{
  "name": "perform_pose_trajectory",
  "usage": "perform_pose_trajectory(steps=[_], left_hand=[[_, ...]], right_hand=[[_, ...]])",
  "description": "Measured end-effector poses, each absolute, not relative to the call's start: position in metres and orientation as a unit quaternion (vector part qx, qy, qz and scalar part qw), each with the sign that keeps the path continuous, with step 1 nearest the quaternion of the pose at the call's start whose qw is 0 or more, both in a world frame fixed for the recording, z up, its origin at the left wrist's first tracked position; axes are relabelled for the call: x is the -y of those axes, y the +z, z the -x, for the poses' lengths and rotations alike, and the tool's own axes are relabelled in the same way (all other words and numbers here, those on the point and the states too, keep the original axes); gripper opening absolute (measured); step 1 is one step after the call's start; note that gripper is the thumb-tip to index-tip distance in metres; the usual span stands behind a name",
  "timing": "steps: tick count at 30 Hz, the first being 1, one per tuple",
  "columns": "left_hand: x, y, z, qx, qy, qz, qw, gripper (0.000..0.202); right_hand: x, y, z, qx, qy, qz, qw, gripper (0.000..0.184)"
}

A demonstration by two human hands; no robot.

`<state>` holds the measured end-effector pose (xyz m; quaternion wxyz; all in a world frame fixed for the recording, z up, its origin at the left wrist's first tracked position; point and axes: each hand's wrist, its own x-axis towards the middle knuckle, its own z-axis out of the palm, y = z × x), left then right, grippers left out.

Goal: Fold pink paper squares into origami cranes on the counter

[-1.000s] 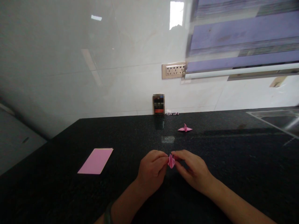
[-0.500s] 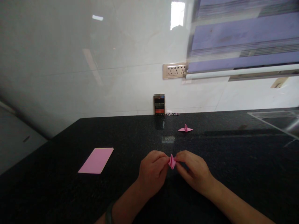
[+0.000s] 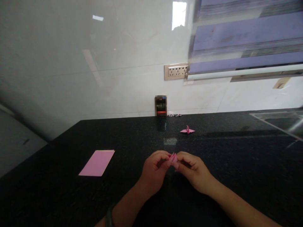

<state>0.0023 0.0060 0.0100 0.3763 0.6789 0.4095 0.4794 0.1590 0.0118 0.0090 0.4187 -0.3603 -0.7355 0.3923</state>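
Note:
A small folded pink paper piece (image 3: 172,157) is pinched between both my hands just above the black counter (image 3: 213,164). My left hand (image 3: 153,170) grips its left side with curled fingers. My right hand (image 3: 191,170) grips its right side, thumb and fingers pressed together. The hands hide most of the piece. A finished pink paper crane (image 3: 187,130) sits farther back on the counter, beyond my hands.
A stack of pink paper sheets (image 3: 97,163) lies at the left. A small dark box (image 3: 161,106) stands against the white wall, with tiny beads (image 3: 174,115) beside it. A socket strip (image 3: 176,72) is on the wall. A sink (image 3: 281,121) is at the far right.
The pink piece has been turned and lifted slightly between my fingers; it stood more upright before and lies flatter, more hidden, now. Both hands stay in the same place.

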Motion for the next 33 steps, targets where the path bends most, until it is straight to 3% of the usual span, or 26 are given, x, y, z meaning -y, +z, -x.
perform_pose_trajectory(steps=[5,16,21,26,33], left_hand=[[-0.009,0.007,-0.001,-0.402,0.458,-0.621,0.493,0.016],[-0.010,0.000,-0.001,-0.473,0.487,-0.614,0.402,0.010],[-0.010,0.002,-0.002,-0.479,0.498,-0.560,0.458,0.030],[-0.010,0.003,-0.005,-0.443,0.488,-0.552,0.511,0.019],[-0.008,0.003,-0.007,-0.444,0.479,-0.529,0.542,0.013]], right_hand=[[-0.013,0.004,-0.157,0.657,0.515,0.368,0.409,0.012],[-0.016,-0.002,-0.154,0.627,0.509,0.414,0.421,0.015],[-0.014,-0.003,-0.152,0.622,0.501,0.423,0.428,0.014],[-0.012,-0.001,-0.151,0.650,0.466,0.436,0.412,0.017],[-0.005,0.002,-0.151,0.711,0.322,0.458,0.426,0.020]])
